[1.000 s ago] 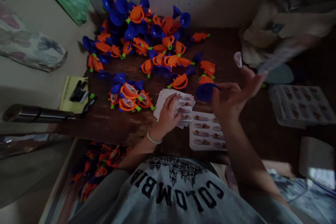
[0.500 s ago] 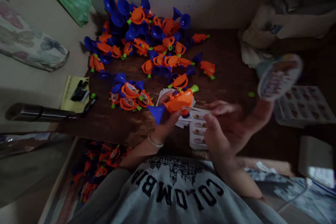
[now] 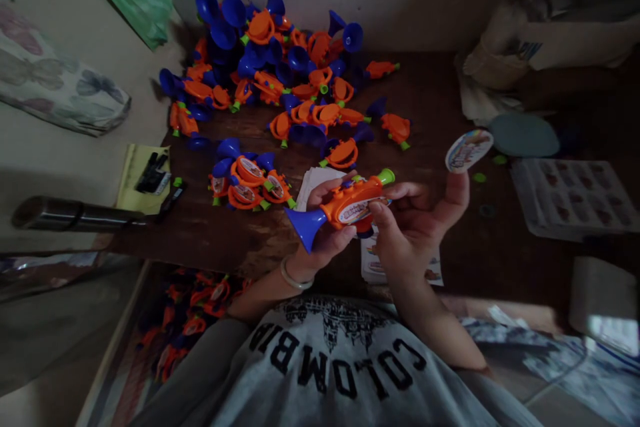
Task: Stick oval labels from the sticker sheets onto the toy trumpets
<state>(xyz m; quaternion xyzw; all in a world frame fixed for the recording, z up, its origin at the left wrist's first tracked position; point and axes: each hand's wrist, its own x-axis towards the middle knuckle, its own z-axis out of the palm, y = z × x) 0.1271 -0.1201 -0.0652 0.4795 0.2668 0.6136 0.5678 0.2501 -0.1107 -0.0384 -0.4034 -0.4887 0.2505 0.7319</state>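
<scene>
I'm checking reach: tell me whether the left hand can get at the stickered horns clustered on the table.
Likely yes: nothing upright blocks the stickered horns, though the left hand holds another horn.

toy trumpet point(image 3: 351, 197): smooth, glossy plastic
oval sticker point(image 3: 469, 151): smooth, printed, paper-like
tabletop point(image 3: 435, 97): wood, scuffed near the front edge
shirt point(image 3: 345, 353): matt cloth
dark cylinder point(image 3: 75, 215): glossy, metal-looking
yellow pad point(image 3: 127, 180): matt paper

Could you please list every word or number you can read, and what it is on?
"COLOMBIA": on the shirt, upside down to the camera.
Too blurred: sticker on the toy trumpet.
Too blurred: fingertip sticker on the right hand.
Too small: sticker sheets, grouped trumpets' stickers.
Unclear: letters on the pale package.
</scene>
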